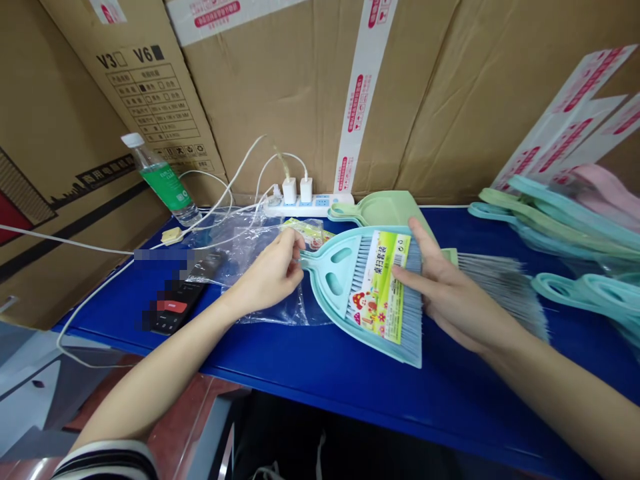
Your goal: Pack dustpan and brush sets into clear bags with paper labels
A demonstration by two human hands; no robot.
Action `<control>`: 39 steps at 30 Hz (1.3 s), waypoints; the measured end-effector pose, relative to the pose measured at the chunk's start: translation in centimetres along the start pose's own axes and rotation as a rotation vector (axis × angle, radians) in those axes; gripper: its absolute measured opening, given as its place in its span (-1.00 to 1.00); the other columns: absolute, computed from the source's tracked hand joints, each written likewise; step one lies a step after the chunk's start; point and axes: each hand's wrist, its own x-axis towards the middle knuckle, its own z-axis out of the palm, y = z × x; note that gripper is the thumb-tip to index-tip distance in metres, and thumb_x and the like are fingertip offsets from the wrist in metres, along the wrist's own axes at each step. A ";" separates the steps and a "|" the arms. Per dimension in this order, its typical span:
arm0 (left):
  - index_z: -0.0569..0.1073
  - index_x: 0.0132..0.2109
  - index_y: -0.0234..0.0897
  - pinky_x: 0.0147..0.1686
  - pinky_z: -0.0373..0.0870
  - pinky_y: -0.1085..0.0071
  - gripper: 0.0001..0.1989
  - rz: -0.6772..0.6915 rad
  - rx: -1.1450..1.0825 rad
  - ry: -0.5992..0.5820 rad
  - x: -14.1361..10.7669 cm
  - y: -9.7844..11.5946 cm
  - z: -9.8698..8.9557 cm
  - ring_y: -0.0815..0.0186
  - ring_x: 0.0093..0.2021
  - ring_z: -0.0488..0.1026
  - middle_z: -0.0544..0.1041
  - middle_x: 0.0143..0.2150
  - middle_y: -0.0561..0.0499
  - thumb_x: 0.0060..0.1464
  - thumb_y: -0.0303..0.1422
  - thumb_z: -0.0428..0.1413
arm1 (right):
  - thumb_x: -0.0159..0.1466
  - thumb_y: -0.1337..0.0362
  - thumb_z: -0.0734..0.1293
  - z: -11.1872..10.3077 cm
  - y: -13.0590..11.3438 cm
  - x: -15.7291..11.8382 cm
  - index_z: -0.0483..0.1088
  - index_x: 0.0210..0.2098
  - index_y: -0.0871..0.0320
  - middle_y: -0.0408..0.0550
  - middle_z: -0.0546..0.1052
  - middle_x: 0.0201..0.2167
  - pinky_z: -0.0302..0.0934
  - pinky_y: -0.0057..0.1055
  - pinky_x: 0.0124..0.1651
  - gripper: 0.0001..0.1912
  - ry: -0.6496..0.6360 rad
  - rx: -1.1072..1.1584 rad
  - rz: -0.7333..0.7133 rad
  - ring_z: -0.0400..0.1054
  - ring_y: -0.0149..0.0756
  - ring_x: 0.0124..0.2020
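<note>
The left hand (pixel 277 275) is pinching the blue dustpan (pixel 370 339) by its handle, while the right hand (pixel 453 297) is spreading its fingers at the label (pixel 377 287); uneven pressing could be loosening the brush (pixel 413 313). Beneath the grip, loose plastic (pixel 295 310) is risking snags; beyond, the green dustpan (pixel 385 208) is risking knocks

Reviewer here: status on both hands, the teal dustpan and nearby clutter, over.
Left hand holds teal dustpan by handle; brush nested inside. Right hand open at label. Clear plastic, green dustpan close by.
</note>
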 end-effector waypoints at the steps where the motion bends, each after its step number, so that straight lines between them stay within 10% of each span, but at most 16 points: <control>1: 0.13 -0.22 -0.19 -0.34 0.28 0.40 -0.75 0.001 -0.013 0.002 0.0 0.1 0.1 0.39 -0.37 0.26 0.27 -0.35 0.11 -0.06 -0.57 -0.06 | 0.29 0.18 0.30 0.1 0.0 -0.1 -0.56 0.43 -0.09 -0.10 0.35 0.29 0.27 -0.25 0.19 0.03 -0.005 0.007 -0.001 0.27 -0.21 0.25; 14: 0.17 -0.20 -0.18 -0.29 0.39 0.44 -0.87 0.074 -0.459 -0.021 -0.4 1.9 2.3 0.41 -0.30 0.31 0.27 -0.28 0.09 0.16 -0.47 -0.02 | 0.28 0.12 0.31 0.6 1.2 -0.2 -0.51 0.44 -0.12 -0.06 0.30 0.32 0.31 -0.16 0.16 0.02 -0.145 0.018 -0.032 0.32 -0.17 0.21; 20: 0.26 -0.08 -0.23 -0.19 0.41 0.37 -0.86 0.175 -0.089 0.020 -0.2 1.9 0.9 0.33 -0.21 0.39 0.40 -0.17 -0.04 0.21 -0.47 -0.06 | 0.29 0.17 0.31 0.6 1.3 0.2 -0.54 0.44 -0.09 -0.05 0.34 0.29 0.25 -0.14 0.21 0.03 -0.103 0.051 0.006 0.31 -0.18 0.22; 23: 0.34 -0.08 -0.32 -0.08 0.38 0.20 -0.79 -0.066 0.299 0.072 0.4 0.7 -1.5 0.18 -0.09 0.42 0.44 -0.07 -0.20 0.20 -0.48 -0.13 | 0.30 0.20 0.29 0.5 1.0 0.3 -0.54 0.43 -0.11 -0.08 0.35 0.29 0.24 -0.15 0.22 0.01 -0.046 0.050 0.044 0.29 -0.19 0.24; 27: 0.44 -0.27 -0.31 -0.14 0.37 0.19 -0.75 -0.422 0.475 -0.150 1.0 -0.8 -3.7 0.15 -0.23 0.50 0.55 -0.27 -0.14 0.13 -0.52 -0.13 | 0.30 0.27 0.29 0.7 0.6 0.1 -0.55 0.43 -0.14 -0.13 0.33 0.30 0.19 -0.19 0.25 0.01 0.002 0.095 0.082 0.24 -0.24 0.27; 39: 0.46 -0.31 -0.30 -0.37 0.28 0.46 -0.88 -0.419 0.396 -0.388 1.2 -0.7 -2.9 0.36 -0.44 0.49 0.57 -0.46 0.06 0.11 -0.45 0.02 | 0.33 0.32 0.23 0.5 1.0 0.6 -0.58 0.42 -0.18 -0.14 0.31 0.31 0.27 -0.21 0.21 -0.03 -0.067 0.077 0.198 0.30 -0.24 0.23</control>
